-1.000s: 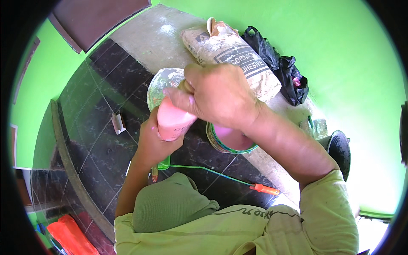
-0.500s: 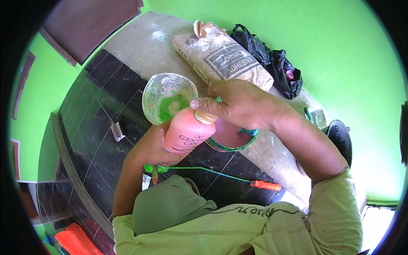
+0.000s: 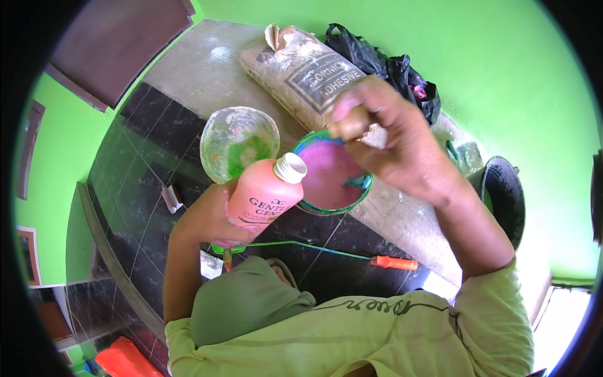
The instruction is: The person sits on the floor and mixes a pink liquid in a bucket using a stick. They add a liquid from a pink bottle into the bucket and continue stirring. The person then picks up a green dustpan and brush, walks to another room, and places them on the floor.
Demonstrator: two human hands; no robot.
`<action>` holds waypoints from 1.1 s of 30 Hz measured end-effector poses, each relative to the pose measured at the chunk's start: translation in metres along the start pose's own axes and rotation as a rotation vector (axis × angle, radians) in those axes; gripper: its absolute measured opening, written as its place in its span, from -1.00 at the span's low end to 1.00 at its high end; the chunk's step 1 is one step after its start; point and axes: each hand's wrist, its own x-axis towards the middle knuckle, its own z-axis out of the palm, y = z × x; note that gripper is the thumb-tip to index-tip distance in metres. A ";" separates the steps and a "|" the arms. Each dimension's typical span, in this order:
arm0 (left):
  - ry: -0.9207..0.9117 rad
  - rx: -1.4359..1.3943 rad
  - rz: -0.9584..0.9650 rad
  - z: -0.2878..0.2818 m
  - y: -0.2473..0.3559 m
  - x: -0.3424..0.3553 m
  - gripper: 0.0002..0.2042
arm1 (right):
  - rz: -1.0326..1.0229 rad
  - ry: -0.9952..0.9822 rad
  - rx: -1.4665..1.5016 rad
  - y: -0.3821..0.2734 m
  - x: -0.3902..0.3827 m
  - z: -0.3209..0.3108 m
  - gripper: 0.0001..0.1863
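An uncapped pink plastic bottle (image 3: 265, 195), probably slick, squeezable and weighty, is tilting near a bucket (image 3: 308, 142) of pink liquid (image 3: 325, 173), its body offering the surest hold below the shoulder. The left hand (image 3: 217, 217) is gripping it there; the right hand (image 3: 405, 144), apart, is pinching a gold cap (image 3: 352, 124).

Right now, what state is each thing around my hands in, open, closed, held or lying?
Pink bottle: uncapped, gripped in the left hand.
Gold cap: off the bottle, held in the right hand.
Green-rimmed bucket: uncovered, pink contents inside.
Bowl: uncovered, green patch inside.
Sack: lying down, torn open at one end.
Orange-handled tool: lying on the floor.
Black bucket: uncovered.
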 end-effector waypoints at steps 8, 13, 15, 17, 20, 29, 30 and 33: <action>0.079 0.519 -0.180 0.002 0.015 -0.007 -0.38 | 0.350 0.086 0.043 0.025 -0.061 -0.032 -0.58; 0.089 0.578 -0.205 0.006 0.019 -0.004 -0.40 | 0.453 0.124 0.061 0.029 -0.082 -0.043 -0.59; 0.095 0.631 -0.215 0.007 0.019 -0.003 -0.41 | 0.478 0.123 0.055 0.031 -0.087 -0.045 -0.59; 0.107 0.644 -0.201 0.007 0.019 -0.002 -0.40 | 0.464 0.123 0.035 0.033 -0.091 -0.043 -0.59; 0.111 0.656 -0.193 0.007 0.018 0.001 -0.40 | 0.472 0.122 0.033 0.035 -0.095 -0.039 -0.59; 0.118 0.707 -0.179 0.012 0.019 0.002 -0.45 | 0.492 0.068 0.048 0.037 -0.103 -0.034 -0.60; 0.118 0.713 -0.177 0.012 0.019 0.002 -0.46 | 0.508 0.065 0.045 0.037 -0.104 -0.033 -0.60; 0.113 0.746 -0.185 0.013 0.020 0.003 -0.46 | 0.496 0.056 0.042 0.038 -0.106 -0.028 -0.60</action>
